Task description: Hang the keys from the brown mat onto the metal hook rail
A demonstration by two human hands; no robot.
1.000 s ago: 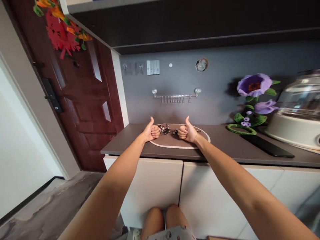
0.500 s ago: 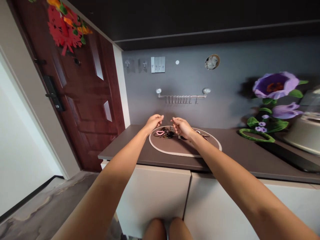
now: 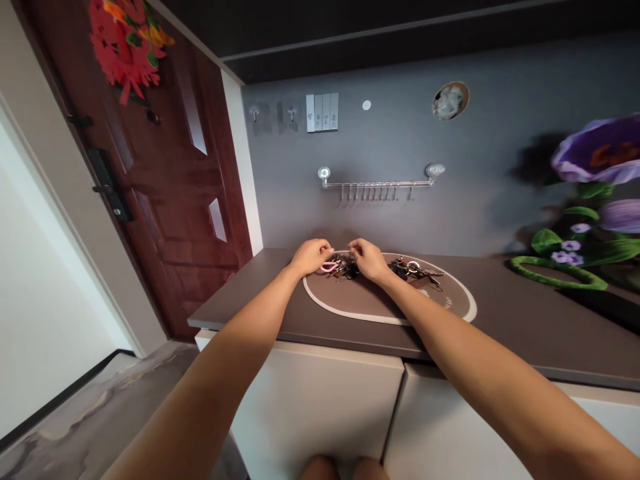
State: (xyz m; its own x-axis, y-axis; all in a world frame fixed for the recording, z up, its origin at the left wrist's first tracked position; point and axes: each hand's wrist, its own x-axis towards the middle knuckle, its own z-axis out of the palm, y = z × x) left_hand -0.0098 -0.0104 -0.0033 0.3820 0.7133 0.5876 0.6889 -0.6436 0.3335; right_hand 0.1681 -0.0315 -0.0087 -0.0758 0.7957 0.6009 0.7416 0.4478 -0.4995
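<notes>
A bunch of keys (image 3: pixel 345 269) lies on an oval brown mat (image 3: pixel 370 315) with a pale rim, between my two hands. At its left end is a pink loop (image 3: pixel 329 267). My left hand (image 3: pixel 311 257) is right over this loop, thumb and fingers curled together. On the other side, my right hand (image 3: pixel 369 259) reaches down at the bunch with bent fingers. What either hand pinches is too small to make out. A second bunch of keys (image 3: pixel 400 268), with a ring and a braided strap, rests on the mat to the right of my right hand.
A metal rail (image 3: pixel 377 185) with several hooks is fixed to the grey wall above the mat. A purple flower decoration (image 3: pixel 575 257) with a green base stands at the right on the counter (image 3: pixel 505 327). At the left is a dark red door (image 3: pixel 175 200).
Both hands have come down from just above the keys to the bunch. The view has shifted, so more of the second bunch shows beside my right arm.
</notes>
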